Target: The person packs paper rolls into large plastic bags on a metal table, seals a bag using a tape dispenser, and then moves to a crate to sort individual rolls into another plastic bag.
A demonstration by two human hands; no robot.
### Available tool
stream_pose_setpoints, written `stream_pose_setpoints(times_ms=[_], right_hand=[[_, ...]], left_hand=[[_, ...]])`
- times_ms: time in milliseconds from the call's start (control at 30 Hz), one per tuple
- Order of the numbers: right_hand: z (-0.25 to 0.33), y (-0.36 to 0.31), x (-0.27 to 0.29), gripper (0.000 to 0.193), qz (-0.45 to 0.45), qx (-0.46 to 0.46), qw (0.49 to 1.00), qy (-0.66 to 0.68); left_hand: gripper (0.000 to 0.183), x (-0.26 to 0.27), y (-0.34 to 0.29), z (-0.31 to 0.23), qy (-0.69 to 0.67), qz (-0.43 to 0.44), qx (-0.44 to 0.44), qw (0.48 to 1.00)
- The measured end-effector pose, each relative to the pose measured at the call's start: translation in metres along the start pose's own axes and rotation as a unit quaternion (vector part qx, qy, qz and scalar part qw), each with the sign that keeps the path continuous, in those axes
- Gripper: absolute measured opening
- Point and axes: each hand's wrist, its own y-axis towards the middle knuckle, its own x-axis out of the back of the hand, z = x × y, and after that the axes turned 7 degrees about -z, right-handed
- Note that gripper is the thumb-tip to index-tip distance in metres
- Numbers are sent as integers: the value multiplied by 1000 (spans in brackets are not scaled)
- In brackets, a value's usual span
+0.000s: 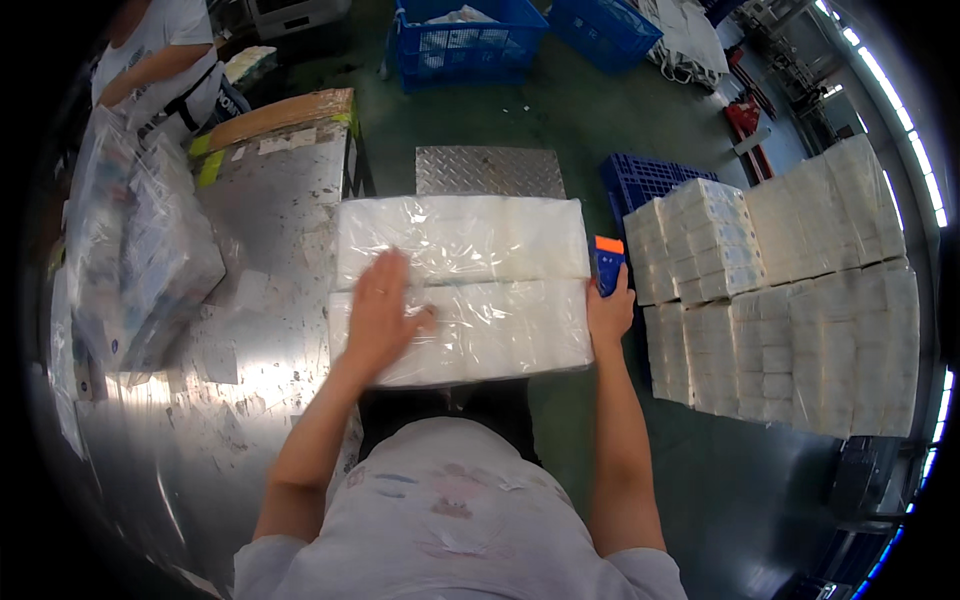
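Though film [460,240] already covers the bundle [525,325], I judge work unfinished, my left hand [380,312] unclenched over it, my right hand [610,314] grasping a blue tool [607,270].

Two bare hands are showing: one left hand [378,315] at nine o'clock, one right hand [611,314] at three. One blue-and-orange tool [607,268] is sitting between two and three. Two wrapped white rows [510,330] are lying centrally. Two blue crates [475,68] are standing, at twelve and one; one co-worker [135,50] is standing at ten; one metal table [275,215] is filling nine.
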Motion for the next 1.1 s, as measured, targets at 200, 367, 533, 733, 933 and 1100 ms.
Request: stream_pose_setpoints(times_ms=[200, 367, 533, 733, 933, 1100], right_hand=[[-35, -7, 2, 70, 101, 41, 991, -82], [-16, 22, 16, 69, 5, 72, 997, -28], [28, 50, 22, 71, -116, 85, 982, 123], [13, 62, -27, 65, 94, 82, 992, 14], [-58, 36, -54, 64, 188, 41, 980, -57], [-61, 37, -3, 76, 94, 24, 995, 21]], left_hand=[[81, -10, -4, -27, 23, 21, -55, 998], [81, -13, -2, -24, 21, 18, -52, 998], [80, -11, -3, -25, 24, 19, -55, 998], [80, -9, -1, -24, 43, 15, -58, 997], [79, -8, -3, -28, 26, 3, -58, 998], [78, -10, -7, -26, 6, -2, -54, 999]])
